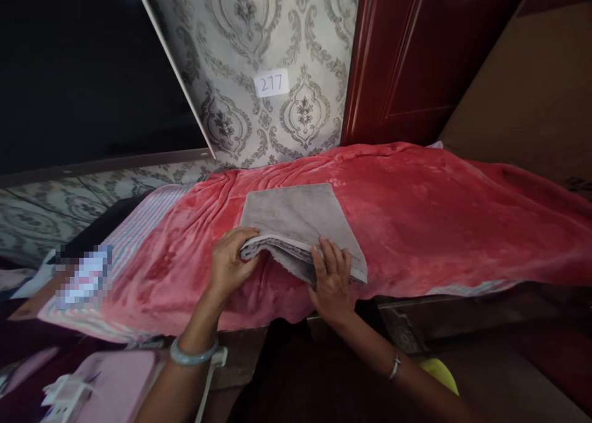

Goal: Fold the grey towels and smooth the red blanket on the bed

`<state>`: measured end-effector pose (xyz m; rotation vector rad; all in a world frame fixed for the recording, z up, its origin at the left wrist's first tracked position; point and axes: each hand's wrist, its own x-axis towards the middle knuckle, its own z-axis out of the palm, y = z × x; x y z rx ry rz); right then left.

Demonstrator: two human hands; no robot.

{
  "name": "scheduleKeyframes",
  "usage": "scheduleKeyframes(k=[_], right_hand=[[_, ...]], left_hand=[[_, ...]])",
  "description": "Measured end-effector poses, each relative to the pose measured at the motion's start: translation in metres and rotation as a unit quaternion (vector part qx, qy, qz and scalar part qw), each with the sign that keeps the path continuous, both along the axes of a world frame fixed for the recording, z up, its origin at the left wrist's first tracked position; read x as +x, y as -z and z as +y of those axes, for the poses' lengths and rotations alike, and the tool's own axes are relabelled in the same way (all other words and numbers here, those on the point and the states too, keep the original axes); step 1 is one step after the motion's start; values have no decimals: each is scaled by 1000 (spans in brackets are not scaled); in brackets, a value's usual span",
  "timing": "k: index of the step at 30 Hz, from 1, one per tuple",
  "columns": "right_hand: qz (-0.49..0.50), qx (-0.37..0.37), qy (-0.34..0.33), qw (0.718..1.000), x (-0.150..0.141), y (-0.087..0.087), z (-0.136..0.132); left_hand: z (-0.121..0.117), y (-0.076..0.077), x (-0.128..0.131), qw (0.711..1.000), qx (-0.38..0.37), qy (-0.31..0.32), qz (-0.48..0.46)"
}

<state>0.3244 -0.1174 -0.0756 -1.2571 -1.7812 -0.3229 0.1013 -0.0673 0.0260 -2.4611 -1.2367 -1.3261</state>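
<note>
A grey folded cloth (pixel 296 210), perhaps a towel, lies on a red plush blanket (pixel 416 225) in the middle of the view. Its near edge is lifted and shows several layers. My left hand (pixel 234 256) pinches the near left corner, with the thumb below and the fingers on top. At the near right edge, my right hand (pixel 332 278) lies with fingers stretched out on the upper side of the cloth; its thumb is at the lower edge. The underside of the cloth is mostly hidden.
A dark screen (pixel 92 71) stands at the back left. Behind the blanket are a patterned wall with a paper label (pixel 271 82) and a dark red door panel (pixel 393 59). A pink stool (pixel 120 380) with a white power strip (pixel 65 398) is at the lower left.
</note>
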Motion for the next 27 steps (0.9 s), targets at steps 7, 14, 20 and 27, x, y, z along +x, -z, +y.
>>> scheduleKeyframes(k=[7, 14, 20, 27], right_hand=[[8, 5, -20, 1000, 16, -13, 3], [-6, -36, -39, 999, 20, -6, 2], [-38, -60, -85, 994, 35, -31, 15], [-103, -73, -126, 984, 52, -89, 52]], left_hand=[[-3, 2, -4, 1000, -12, -6, 0], [-4, 9, -6, 1000, -22, 6, 5], [3, 24, -20, 999, -34, 1, -19], [23, 14, -18, 990, -77, 56, -100]])
